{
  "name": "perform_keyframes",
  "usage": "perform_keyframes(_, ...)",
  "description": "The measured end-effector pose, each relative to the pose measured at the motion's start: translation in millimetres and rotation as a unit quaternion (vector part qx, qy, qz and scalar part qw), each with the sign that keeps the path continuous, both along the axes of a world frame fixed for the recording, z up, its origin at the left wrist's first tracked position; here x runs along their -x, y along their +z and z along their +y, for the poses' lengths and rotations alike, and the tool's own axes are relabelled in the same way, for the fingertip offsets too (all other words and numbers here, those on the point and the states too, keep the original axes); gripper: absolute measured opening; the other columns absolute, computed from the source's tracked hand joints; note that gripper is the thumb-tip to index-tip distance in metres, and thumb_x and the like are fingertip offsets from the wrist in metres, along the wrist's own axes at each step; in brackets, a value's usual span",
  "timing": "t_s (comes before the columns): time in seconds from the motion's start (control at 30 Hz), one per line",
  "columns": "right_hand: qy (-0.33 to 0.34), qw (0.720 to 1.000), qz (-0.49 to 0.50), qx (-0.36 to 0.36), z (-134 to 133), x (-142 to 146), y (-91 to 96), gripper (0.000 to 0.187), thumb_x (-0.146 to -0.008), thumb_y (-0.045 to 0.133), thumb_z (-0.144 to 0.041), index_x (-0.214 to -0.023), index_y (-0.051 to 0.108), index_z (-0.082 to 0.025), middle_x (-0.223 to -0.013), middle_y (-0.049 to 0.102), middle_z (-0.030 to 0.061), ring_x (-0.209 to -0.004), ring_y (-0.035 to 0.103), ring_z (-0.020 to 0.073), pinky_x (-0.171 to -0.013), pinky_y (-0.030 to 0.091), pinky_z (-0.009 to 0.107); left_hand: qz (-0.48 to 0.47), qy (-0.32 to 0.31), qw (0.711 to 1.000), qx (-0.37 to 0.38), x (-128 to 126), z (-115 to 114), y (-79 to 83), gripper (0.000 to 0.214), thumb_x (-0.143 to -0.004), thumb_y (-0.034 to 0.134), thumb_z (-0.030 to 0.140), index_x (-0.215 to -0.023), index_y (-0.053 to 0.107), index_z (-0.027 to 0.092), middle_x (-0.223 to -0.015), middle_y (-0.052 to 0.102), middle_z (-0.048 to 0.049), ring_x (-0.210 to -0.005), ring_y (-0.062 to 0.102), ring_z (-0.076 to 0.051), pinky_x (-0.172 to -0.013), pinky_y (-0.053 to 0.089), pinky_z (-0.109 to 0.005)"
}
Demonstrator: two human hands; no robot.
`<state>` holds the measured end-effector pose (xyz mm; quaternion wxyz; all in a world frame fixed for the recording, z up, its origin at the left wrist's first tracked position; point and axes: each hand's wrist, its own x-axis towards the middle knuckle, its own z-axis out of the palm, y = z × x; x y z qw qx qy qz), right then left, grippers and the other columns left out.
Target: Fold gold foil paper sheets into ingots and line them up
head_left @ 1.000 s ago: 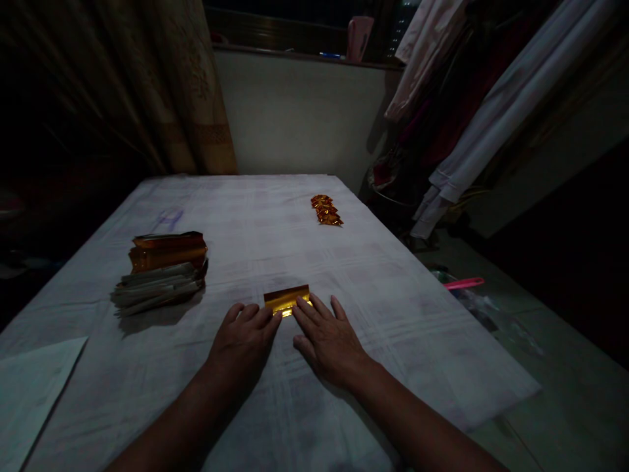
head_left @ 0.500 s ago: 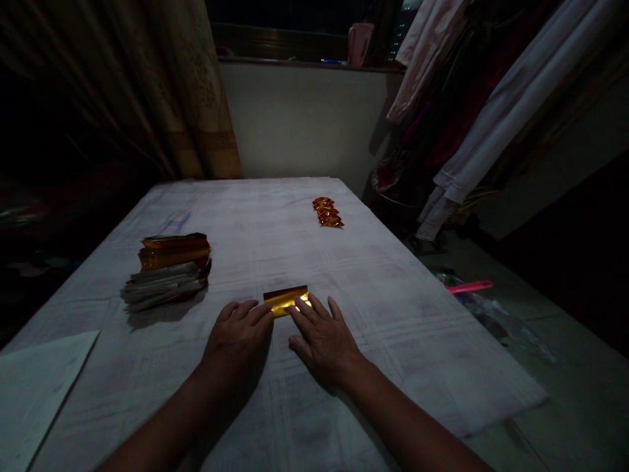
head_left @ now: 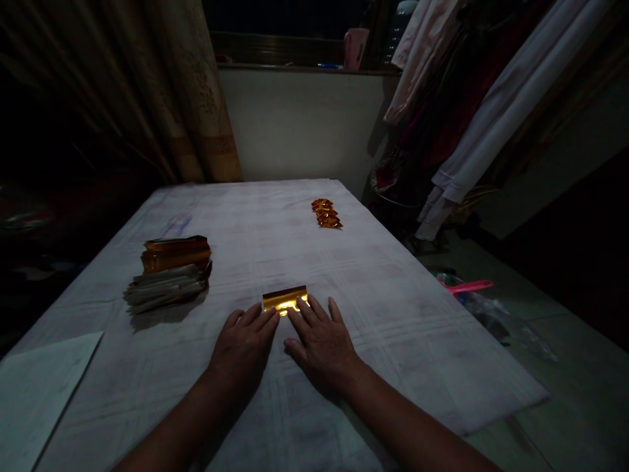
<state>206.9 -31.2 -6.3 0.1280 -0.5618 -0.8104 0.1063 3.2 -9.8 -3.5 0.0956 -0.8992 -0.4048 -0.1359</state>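
A strip of shiny gold foil paper (head_left: 285, 298), folded along its length, lies on the pale checked cloth in front of me. My left hand (head_left: 244, 344) rests palm down, its fingertips on the strip's near left edge. Across from it my right hand (head_left: 322, 337) lies flat with fingers spread, pressing the right part of the strip and hiding its near right corner. Neither hand grasps anything. To the left is a stack of gold and grey foil papers (head_left: 170, 275). Farther off on the right sits a short row of folded gold pieces (head_left: 326, 214).
The cloth covers a table (head_left: 393, 314). A white sheet (head_left: 49, 387) lies at its near left corner. Clothes (head_left: 484, 111) hang past the right edge, above a pink handle (head_left: 469, 286) and clear plastic. A curtain (head_left: 187, 98) hangs behind; a pink mug (head_left: 355, 49) stands on the sill.
My left hand has slid a little to the right along the strip's near edge, its fingertips now closer to my right hand. The right hand stays nearly in place. The view has shifted slightly.
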Motion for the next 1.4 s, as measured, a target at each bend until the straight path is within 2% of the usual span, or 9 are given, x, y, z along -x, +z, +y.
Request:
perform_keyframes(0.1, -0.036, 0.999, -0.013, 0.013, -3.7, -8.0, -2.1, 0.060, -0.101, 0.048, -0.053, -0.149, 0.049, -0.018, -0.159, 0.041, 0.0132, -0.150, 0.029, 0.0349, -0.121, 0.014, 0.065, -0.010, 0.010, 1.000, 0.005, 2.9, -0.5, -3.9, 0.045, -0.088, 0.049, 0.004, -0.126, 0.067, 0.020, -0.127, 0.072, -0.0116, -0.119, 0.064, -0.033, -0.091, 0.049, -0.049)
perform_keyframes(0.27, -0.041, 0.999, 0.000, -0.007, -6.0, -17.0, -4.8, 0.053, -0.101, 0.050, -0.045, -0.147, 0.051, -0.020, -0.157, 0.044, 0.0111, -0.149, 0.032, 0.0341, -0.120, 0.020, 0.064, -0.075, 0.048, 0.995, 0.050, 3.1, -2.8, -6.1, 0.044, -0.089, 0.051, 0.009, -0.125, 0.069, 0.025, -0.126, 0.073, -0.0078, -0.121, 0.064, -0.031, -0.093, 0.049, -0.049)
perform_keyframes(0.37, -0.038, 0.998, 0.033, -0.040, 4.6, -23.3, -8.8, 0.040, -0.098, 0.053, -0.033, -0.135, 0.061, -0.021, -0.151, 0.053, 0.0112, -0.142, 0.043, 0.0321, -0.117, 0.029, 0.059, -0.135, 0.078, 0.984, 0.083, -1.1, 1.1, -1.2, 0.034, -0.088, 0.054, 0.013, -0.113, 0.074, 0.026, -0.116, 0.077, -0.0051, -0.115, 0.066, -0.029, -0.095, 0.047, -0.050)
perform_keyframes(0.43, -0.051, 0.994, 0.074, -0.060, 18.3, -28.4, -10.8, 0.037, -0.094, 0.057, -0.026, -0.130, 0.064, -0.020, -0.143, 0.060, 0.0125, -0.132, 0.055, 0.0282, -0.111, 0.039, 0.050, -0.166, 0.094, 0.977, 0.095, -4.7, 6.2, 2.4, 0.022, -0.090, 0.057, 0.019, -0.100, 0.075, 0.026, -0.104, 0.079, -0.0042, -0.102, 0.069, -0.027, -0.091, 0.048, -0.047)
perform_keyframes(0.53, -0.101, 0.987, 0.114, -0.052, 42.8, -34.3, -9.2, 0.037, -0.090, 0.061, -0.022, -0.127, 0.066, -0.018, -0.128, 0.070, 0.0122, -0.118, 0.063, 0.0255, -0.100, 0.049, 0.041, -0.187, 0.118, 0.970, 0.097, -8.4, 13.1, 4.1, 0.011, -0.088, 0.061, 0.024, -0.086, 0.071, 0.023, -0.093, 0.076, -0.0041, -0.090, 0.067, -0.025, -0.082, 0.049, -0.042)
perform_keyframes(0.73, -0.079, 0.986, 0.143, -0.022, 65.8, -36.7, -0.4, 0.026, -0.085, 0.068, -0.018, -0.110, 0.074, -0.020, -0.106, 0.074, 0.0069, -0.103, 0.067, 0.0219, -0.092, 0.051, 0.035, -0.217, 0.154, 0.959, 0.095, -8.6, 14.1, -3.8, 0.003, -0.087, 0.063, 0.023, -0.089, 0.062, 0.022, -0.094, 0.070, -0.0043, -0.092, 0.063, -0.025, -0.084, 0.048, -0.042)
perform_keyframes(1.03, -0.043, 0.976, 0.213, -0.027, 61.9, -40.0, -7.7, 0.012, -0.080, 0.071, -0.015, -0.089, 0.073, -0.022, -0.096, 0.072, 0.0030, -0.096, 0.065, 0.0204, -0.089, 0.049, 0.035, -0.233, 0.210, 0.946, 0.080, -6.7, 17.3, -16.5, 0.042, -0.085, 0.066, 0.030, -0.124, 0.055, 0.020, -0.121, 0.065, -0.0109, -0.113, 0.058, -0.032, -0.095, 0.047, -0.049)
perform_keyframes(1.3, -0.020, 0.970, 0.242, -0.031, 64.5, -45.0, -13.9, 0.007, -0.080, 0.068, -0.017, -0.082, 0.069, -0.024, -0.093, 0.073, 0.0034, -0.094, 0.066, 0.0227, -0.087, 0.048, 0.037, -0.245, 0.204, 0.940, 0.123, -3.8, 21.2, -16.5, 0.009, -0.083, 0.066, 0.029, -0.089, 0.069, 0.024, -0.122, 0.069, -0.0069, -0.115, 0.060, -0.030, -0.097, 0.046, -0.048)
perform_keyframes(1.4, -0.022, 0.967, 0.253, -0.020, 63.4, -45.4, -11.2, 0.007, -0.080, 0.066, -0.019, -0.083, 0.069, -0.024, -0.091, 0.073, 0.0032, -0.092, 0.066, 0.0229, -0.083, 0.048, 0.037, -0.290, 0.192, 0.926, 0.149, -1.2, 24.9, -15.5, 0.011, -0.083, 0.063, 0.032, -0.078, 0.069, 0.024, -0.116, 0.073, -0.0062, -0.112, 0.063, -0.031, -0.097, 0.045, -0.052)
